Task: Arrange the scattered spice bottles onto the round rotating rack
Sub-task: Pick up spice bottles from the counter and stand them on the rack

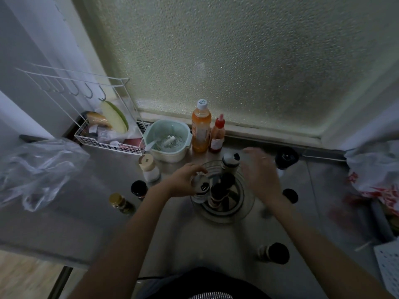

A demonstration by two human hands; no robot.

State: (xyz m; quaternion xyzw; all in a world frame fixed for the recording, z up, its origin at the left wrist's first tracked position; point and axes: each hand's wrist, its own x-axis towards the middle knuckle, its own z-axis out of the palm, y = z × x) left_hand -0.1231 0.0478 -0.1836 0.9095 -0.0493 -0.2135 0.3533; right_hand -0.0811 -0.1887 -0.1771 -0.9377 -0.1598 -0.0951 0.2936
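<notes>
Gripping a shaker-top spice bottle (pixel 200 187) at the near-left edge of the round rack (pixel 224 192), the left hand (pixel 183 180) is closed around it. Just right of the rack, the right hand (pixel 259 171) is held open and empty, blurred. More bottles are seen left of the left hand (pixel 139 188) and nearer than the right hand (pixel 274 253).

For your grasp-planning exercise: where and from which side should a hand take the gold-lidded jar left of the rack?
Take the gold-lidded jar around its lid and shoulder, coming from above with the left hand. It stands upright on the counter, lid facing up, and the black-lidded bottle stands close on its right, so a side grip looks cramped there.
</notes>
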